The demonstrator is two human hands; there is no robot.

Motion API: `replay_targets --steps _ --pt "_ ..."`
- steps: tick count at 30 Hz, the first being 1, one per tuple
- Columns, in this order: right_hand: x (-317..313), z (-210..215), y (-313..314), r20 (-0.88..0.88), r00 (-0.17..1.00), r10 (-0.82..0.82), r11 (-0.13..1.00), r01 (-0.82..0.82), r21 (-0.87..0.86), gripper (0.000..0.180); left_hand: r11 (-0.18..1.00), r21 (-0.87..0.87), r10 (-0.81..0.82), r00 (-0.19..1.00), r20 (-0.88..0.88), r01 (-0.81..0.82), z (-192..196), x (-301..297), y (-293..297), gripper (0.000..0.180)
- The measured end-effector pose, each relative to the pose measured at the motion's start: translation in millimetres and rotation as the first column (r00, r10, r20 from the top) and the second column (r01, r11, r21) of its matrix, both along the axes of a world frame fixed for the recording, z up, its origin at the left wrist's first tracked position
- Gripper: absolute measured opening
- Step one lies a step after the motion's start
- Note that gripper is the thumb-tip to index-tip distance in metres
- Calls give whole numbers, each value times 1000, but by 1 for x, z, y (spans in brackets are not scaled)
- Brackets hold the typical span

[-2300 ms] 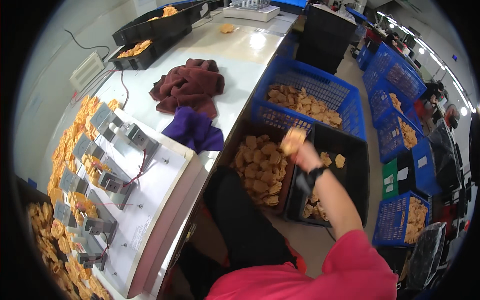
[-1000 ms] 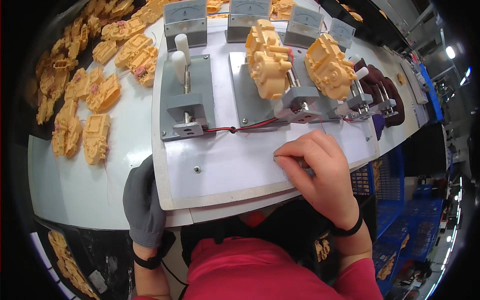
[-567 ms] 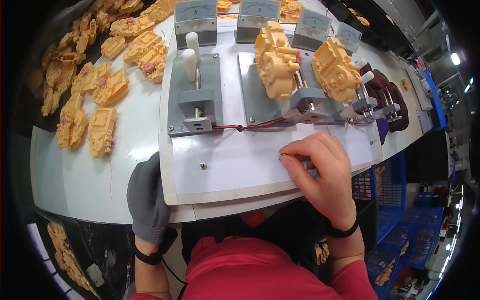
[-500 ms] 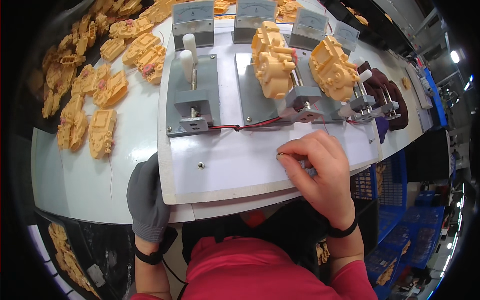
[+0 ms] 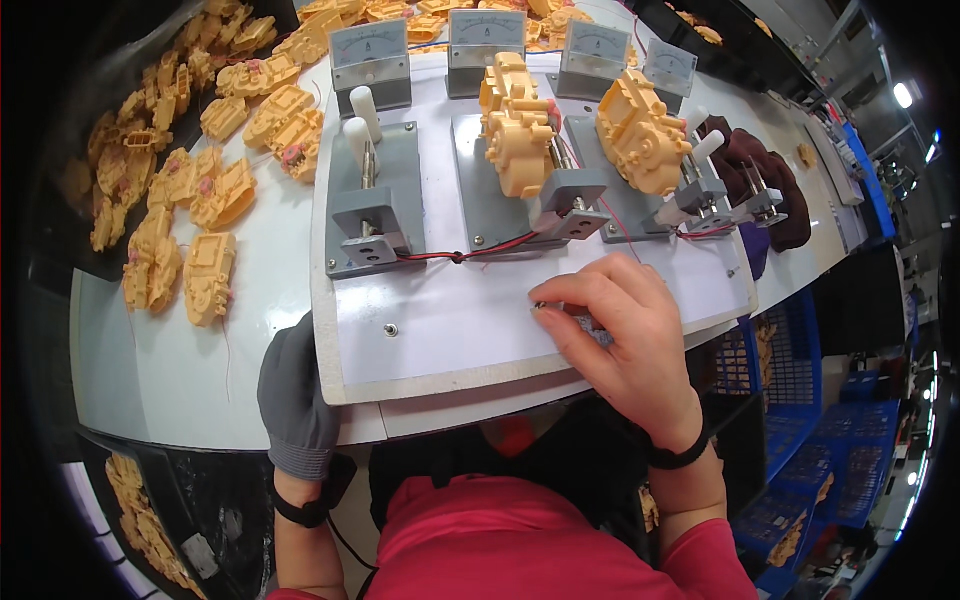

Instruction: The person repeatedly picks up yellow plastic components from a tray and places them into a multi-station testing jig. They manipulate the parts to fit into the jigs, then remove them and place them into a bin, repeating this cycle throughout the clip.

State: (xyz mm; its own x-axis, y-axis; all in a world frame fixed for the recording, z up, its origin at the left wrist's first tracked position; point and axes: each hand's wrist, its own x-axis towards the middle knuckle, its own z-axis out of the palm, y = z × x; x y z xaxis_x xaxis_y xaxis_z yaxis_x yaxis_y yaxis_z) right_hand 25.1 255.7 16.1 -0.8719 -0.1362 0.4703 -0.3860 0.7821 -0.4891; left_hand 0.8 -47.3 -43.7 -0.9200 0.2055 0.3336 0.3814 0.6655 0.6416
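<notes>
My right hand (image 5: 620, 335) is over the front of the white board (image 5: 450, 350). Its thumb and forefinger are pinched round a small metal piece (image 5: 541, 306), which looks like a toggle switch lever; the fingertips mostly cover it. A bare toggle switch (image 5: 390, 330) stands farther left on the board. My left hand (image 5: 300, 400), in a grey glove, rests against the board's left edge, its fingers mostly hidden. Behind the right hand, one yellow plastic gearbox housing (image 5: 520, 140) sits on a grey test fixture (image 5: 575, 195), and another yellow housing (image 5: 642, 135) sits on the fixture beside it.
An unloaded fixture (image 5: 375, 205) with white pegs stands at the left. Several analog meters (image 5: 487, 50) line the back. Loose yellow housings (image 5: 210, 275) with thin wires lie at left, near a black bin (image 5: 50, 230). Dark cloth (image 5: 785, 190) and blue crates (image 5: 795, 370) are at right.
The whole view has shifted slightly, so the board and fixtures appear a little farther left. My right hand keeps its pinch near the same spot; my left hand stays at the board's edge.
</notes>
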Motion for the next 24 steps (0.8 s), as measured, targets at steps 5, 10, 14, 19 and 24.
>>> replay_targets --steps 5,10,14,19,24 --pt "-2 -2 0 -43 999 -3 1000 4 22 11 1000 -6 -11 1000 -28 11 -5 -3 -1 42" --pt "-3 -3 0 -93 995 19 999 -15 42 11 1000 -20 -11 999 -31 11 -2 -1 -1 42" --pt "-4 -5 1 -138 990 36 998 -29 52 13 1000 -26 -13 998 -65 12 -3 -3 0 42" --pt "-2 -5 -1 -139 990 23 999 -18 41 15 1000 -27 -6 998 -66 4 -2 -1 1 42" --pt "0 -4 -3 -144 990 -7 998 15 53 16 999 -33 -18 996 -84 15 -3 -2 1 41"
